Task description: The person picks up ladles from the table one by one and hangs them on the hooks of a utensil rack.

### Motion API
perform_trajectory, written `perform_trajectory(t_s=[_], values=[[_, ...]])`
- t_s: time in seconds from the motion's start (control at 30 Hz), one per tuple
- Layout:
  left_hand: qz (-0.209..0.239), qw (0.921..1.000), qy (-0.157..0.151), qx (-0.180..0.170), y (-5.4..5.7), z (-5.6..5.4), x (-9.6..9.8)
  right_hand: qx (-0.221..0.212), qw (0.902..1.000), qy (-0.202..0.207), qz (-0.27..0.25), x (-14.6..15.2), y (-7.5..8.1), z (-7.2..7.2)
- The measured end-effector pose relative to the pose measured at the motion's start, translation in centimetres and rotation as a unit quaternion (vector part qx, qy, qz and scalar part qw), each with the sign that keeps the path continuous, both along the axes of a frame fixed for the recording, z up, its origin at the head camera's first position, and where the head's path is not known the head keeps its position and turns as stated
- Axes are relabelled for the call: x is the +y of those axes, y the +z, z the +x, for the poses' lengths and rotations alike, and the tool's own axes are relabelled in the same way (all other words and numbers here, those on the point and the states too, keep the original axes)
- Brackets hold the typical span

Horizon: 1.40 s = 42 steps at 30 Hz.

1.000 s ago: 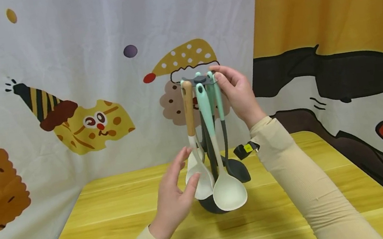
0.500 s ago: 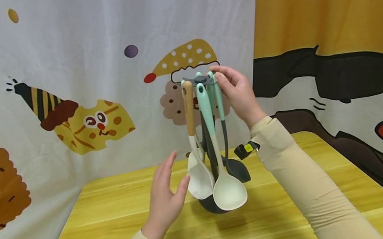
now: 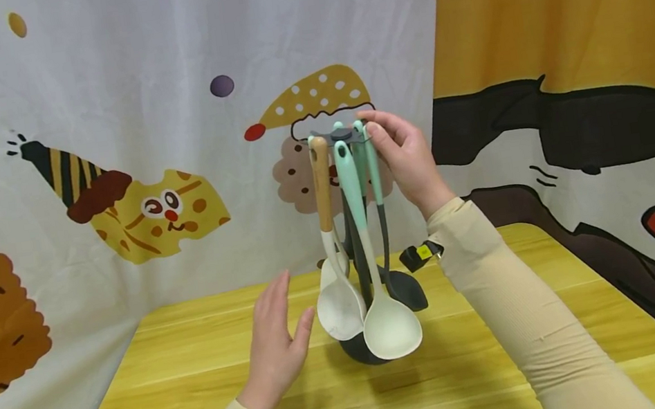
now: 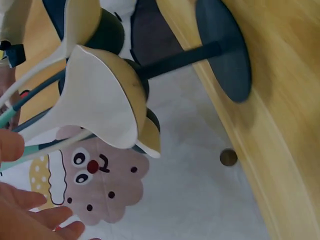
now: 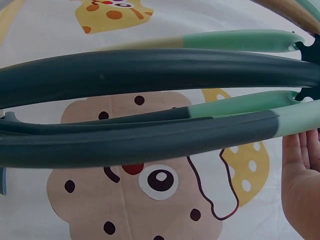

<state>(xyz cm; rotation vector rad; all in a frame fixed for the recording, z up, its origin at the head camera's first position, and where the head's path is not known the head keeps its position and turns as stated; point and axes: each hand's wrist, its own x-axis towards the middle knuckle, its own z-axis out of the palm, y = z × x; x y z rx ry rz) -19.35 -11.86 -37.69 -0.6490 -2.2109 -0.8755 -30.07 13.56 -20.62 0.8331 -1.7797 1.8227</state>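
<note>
A dark rotating utensil rack (image 3: 341,135) stands upright, its round base (image 4: 235,75) on the wooden table. From it hang a white ladle (image 3: 392,328) with a mint handle, a white ladle-like utensil (image 3: 340,311) with a wooden handle, and dark utensils, one a leaf-shaped dark head (image 3: 406,290). My right hand (image 3: 412,161) pinches the rack's top at its right side, beside a mint handle (image 5: 300,117). To the left of the wooden-handled utensil, my left hand (image 3: 274,345) stays apart from it, fingers spread and holding nothing.
The yellow wooden table (image 3: 199,362) spreads around the rack. Behind it hangs a white cloth (image 3: 157,67) printed with cartoon food. A small round brown thing (image 4: 228,157) appears by the table's far edge in the left wrist view.
My left hand has drawn back to the left and down, away from the white utensil heads. The wooden-handled utensil has swayed slightly. My right hand keeps its place at the rack's top.
</note>
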Motion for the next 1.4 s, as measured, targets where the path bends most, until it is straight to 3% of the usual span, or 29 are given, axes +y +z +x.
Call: perform_trajectory(t_s=[0.47, 0.83, 1.07, 1.27, 1.4], values=[[-0.107, 0.9913, 0.042, -0.065, -1.6, 0.3, -1.1, -0.004, 1.0, 0.001, 0.002, 0.0, -0.1, 0.1], [-0.142, 0.9732, 0.091, -0.156, -2.0, 1.0, -1.8, -0.01, 0.9998, -0.007, 0.015, 0.0, -0.1, 0.2], [-0.161, 0.9625, 0.112, -0.187, -2.6, 0.9, -2.9, -0.026, 0.9991, -0.014, 0.03, 0.1, 0.1, 0.2], [-0.181, 0.9486, 0.132, -0.224, -2.8, 0.7, -4.0, -0.043, 0.9978, -0.021, 0.046, 0.3, 0.3, 0.2], [-0.185, 0.9426, 0.139, -0.241, -2.9, 0.5, -4.5, -0.028, 0.9972, -0.026, 0.064, 0.5, 0.0, 0.2]])
